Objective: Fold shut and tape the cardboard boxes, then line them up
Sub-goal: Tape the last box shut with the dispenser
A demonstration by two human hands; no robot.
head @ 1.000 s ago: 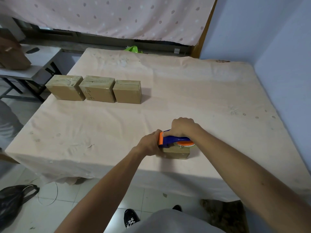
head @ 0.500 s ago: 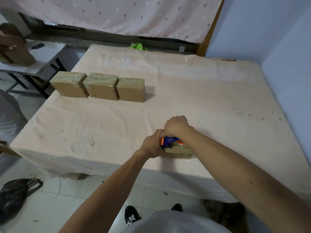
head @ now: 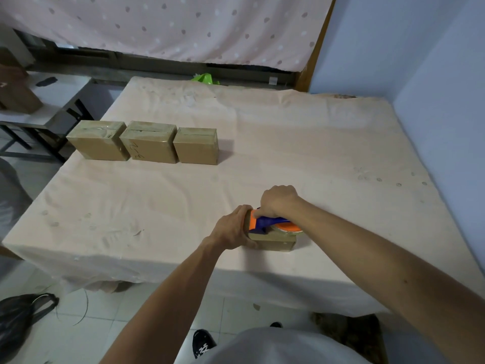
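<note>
Box (head: 273,243) is being gripped at its left end by left hand (head: 233,229); tape dispenser (head: 270,223), clasped in right hand (head: 278,202), is being pressed on top, lying left-to-right along it.

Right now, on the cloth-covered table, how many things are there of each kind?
Cardboard boxes: 4, the left box, middle box and right box in a row, plus the near box held by the left hand.
Tape dispenser: 1, gripped by the right hand.
Total: 5.
</note>
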